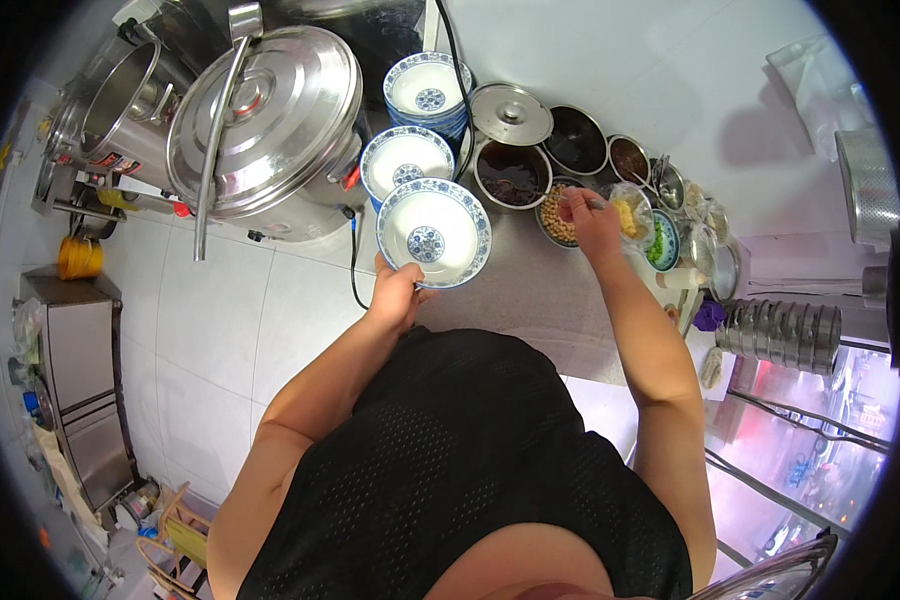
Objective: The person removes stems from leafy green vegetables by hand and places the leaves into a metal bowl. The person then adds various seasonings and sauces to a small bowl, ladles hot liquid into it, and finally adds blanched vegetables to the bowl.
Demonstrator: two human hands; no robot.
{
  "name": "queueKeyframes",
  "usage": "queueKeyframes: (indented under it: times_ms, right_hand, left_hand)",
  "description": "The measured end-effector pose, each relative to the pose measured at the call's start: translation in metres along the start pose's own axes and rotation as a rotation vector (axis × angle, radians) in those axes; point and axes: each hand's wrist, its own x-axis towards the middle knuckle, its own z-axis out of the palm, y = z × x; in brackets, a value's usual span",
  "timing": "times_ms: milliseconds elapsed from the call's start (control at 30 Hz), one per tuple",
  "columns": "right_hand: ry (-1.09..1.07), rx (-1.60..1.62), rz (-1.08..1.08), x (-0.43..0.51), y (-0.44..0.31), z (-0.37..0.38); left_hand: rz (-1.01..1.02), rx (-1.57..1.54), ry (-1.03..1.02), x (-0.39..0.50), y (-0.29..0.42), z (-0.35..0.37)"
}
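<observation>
My left hand grips the near rim of a blue-and-white patterned bowl, which has nothing in it. Directly behind it stand two stacks of matching bowls, a nearer stack and a taller one. My right hand holds a thin metal spoon by its handle. The spoon's far end points left, over a metal pot of dark sauce; whether it dips in is hard to tell. Under that hand sits a bowl of beans or nuts. Chopped yellow food in a plastic-lined container lies just right.
A large lidded steel pot with a long-handled ladle across it stands at left. Further right are another dark-filled pot, a reddish sauce pot, chopped greens and a squeeze bottle. A black cable hangs beside the bowls.
</observation>
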Motion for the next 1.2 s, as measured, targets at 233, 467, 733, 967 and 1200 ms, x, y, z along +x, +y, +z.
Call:
queueKeyframes:
  times_ms: [233,467,733,967,1200]
  right_hand:
    - [0.23,0.501,0.445,0.019,0.002,-0.008]
    - [0.33,0.645,0.595,0.025,0.0,-0.013]
    - [0.339,0.614,0.463,0.02,-0.004,-0.012]
    - [0.314,0.507,0.222,0.0,-0.005,-0.001]
    - [0.337,0.491,0.013,-0.05,-0.058,-0.021]
  left_hand:
    - [-0.005,0.019,-0.001,0.013,0.0,0.008]
    - [-0.024,0.025,-0.02,0.014,0.005,0.018]
    - [-0.079,0.084,-0.047,0.027,0.005,0.02]
    - [-0.109,0.112,-0.038,0.046,-0.003,0.033]
    - [-0.073,0.159,-0.079,0.055,0.006,0.063]
